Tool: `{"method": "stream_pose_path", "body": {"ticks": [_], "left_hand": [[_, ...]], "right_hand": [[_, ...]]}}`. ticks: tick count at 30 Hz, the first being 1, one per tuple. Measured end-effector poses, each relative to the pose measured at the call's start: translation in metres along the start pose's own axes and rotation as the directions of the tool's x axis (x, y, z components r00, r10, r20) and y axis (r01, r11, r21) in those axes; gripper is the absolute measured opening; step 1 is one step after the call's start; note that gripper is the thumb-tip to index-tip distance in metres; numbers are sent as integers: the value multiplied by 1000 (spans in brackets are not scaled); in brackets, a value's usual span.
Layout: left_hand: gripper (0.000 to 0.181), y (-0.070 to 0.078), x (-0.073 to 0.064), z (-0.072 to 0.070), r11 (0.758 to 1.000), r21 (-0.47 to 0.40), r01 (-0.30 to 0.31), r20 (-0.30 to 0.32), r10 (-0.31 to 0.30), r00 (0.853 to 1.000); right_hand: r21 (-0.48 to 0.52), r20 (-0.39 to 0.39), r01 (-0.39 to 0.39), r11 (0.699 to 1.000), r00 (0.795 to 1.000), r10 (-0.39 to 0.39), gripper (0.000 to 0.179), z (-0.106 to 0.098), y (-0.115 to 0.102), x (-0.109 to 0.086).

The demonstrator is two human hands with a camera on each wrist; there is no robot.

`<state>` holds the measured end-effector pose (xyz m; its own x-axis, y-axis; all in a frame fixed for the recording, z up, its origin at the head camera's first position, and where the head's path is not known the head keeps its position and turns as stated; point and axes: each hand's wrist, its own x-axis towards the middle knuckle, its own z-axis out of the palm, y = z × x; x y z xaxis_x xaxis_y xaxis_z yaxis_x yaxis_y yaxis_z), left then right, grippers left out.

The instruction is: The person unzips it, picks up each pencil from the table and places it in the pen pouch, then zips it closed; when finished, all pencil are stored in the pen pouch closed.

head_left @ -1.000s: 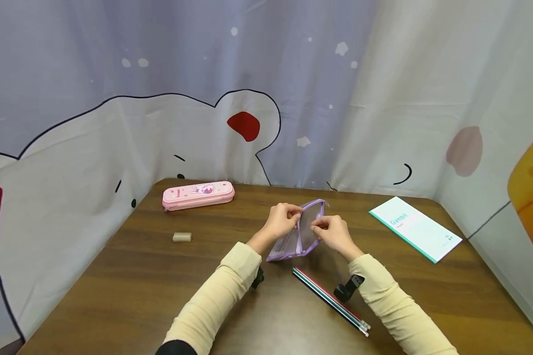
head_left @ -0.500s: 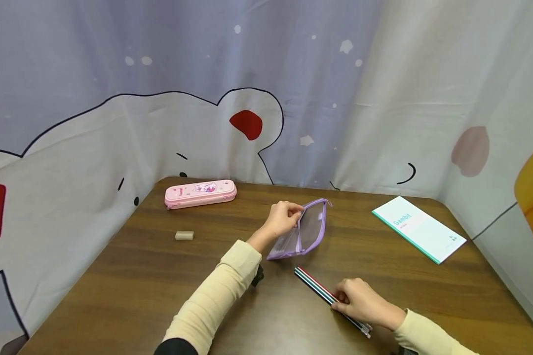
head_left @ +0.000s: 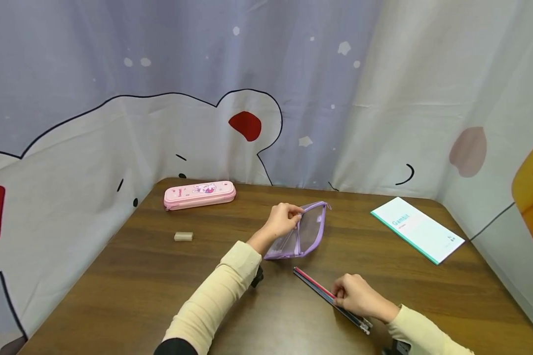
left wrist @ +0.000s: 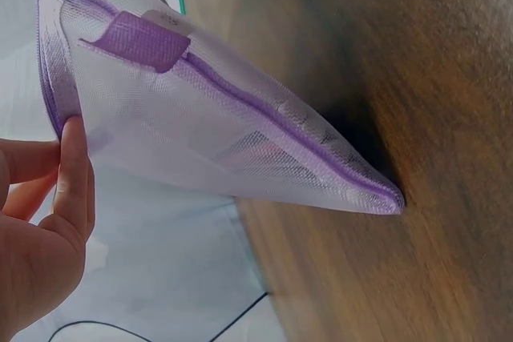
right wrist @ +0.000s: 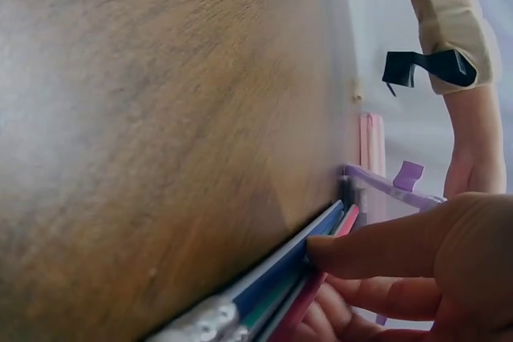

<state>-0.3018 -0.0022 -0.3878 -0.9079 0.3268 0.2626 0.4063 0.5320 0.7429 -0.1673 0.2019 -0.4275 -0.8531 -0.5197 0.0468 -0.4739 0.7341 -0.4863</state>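
Note:
A purple-edged mesh zip pouch (head_left: pixel 312 228) stands with its mouth spread in the middle of the table. My left hand (head_left: pixel 282 222) pinches the zip edge of its mouth between thumb and fingers; the mesh side (left wrist: pixel 192 134) fills much of the left wrist view. To the front right, a bundle of several pencils (head_left: pixel 316 286), in red, green, blue and dark colours, lies slanted on the table. My right hand (head_left: pixel 357 296) grips the bundle near its middle, thumb (right wrist: pixel 353 254) on one side and fingers curled round the other. Their eraser ends (right wrist: pixel 204 322) point toward the front.
A pink pencil case (head_left: pixel 200 195) lies at the back left, with a small beige eraser (head_left: pixel 183 236) in front of it. On the right is a white notebook (head_left: pixel 417 230) with a teal edge. A printed curtain (head_left: pixel 311 98) hangs behind the wooden table (head_left: pixel 160 296).
My right hand has left the pouch's mouth, moved down to the pencils and taken hold of them; the bundle has turned slightly in its grip. My left hand keeps its pinch on the pouch.

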Motion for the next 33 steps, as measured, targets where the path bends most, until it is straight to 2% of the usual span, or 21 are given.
{"method": "stream_pose_path", "body": {"ticks": [4,7,9,11,14,17,19,22,25,27,29,33], "left_hand": [[19,-1,3,2,1000,-5,8,-6,-8,1000],[19,-3,3,2,1000,-1,1,-11,-1,1000],[19,-3,4,2,1000,0,-10,-10,10,1000],[19,-3,4,2,1000,-3,-18,-12,18,1000],[19,-3,4,3,1000,2,-24,-12,24,1000],[19,-2,4,5,1000,10,-26,-6,26,1000],[19,-1,4,7,1000,8,-24,-7,24,1000],[19,0,4,9,1000,-2,-23,-16,23,1000],[19,3,3,12,1000,-9,-23,-26,23,999],[19,5,3,13,1000,-11,-21,-26,21,999],[20,6,3,15,1000,-18,-19,-26,19,999],[21,4,3,13,999,-33,-2,-33,1,999]], "right_hand": [[12,-6,-21,1000,1000,21,8,-2,4,1],[11,-35,-64,998,997,64,7,-7,13,2],[25,-54,-119,993,991,120,12,-14,23,4],[79,-77,-193,978,977,199,20,-24,33,7],[219,-105,-293,931,941,321,27,-43,45,14],[388,-124,-315,866,913,388,34,-58,49,24],[491,-117,-293,820,911,395,38,-63,47,32],[611,-85,-259,748,918,387,42,-62,38,48],[684,-51,-255,683,918,394,42,-54,31,65],[710,-46,-256,656,913,406,40,-49,28,75],[724,-62,-252,642,903,425,39,-44,25,82],[733,-102,-235,638,890,445,39,-38,16,89]]}}
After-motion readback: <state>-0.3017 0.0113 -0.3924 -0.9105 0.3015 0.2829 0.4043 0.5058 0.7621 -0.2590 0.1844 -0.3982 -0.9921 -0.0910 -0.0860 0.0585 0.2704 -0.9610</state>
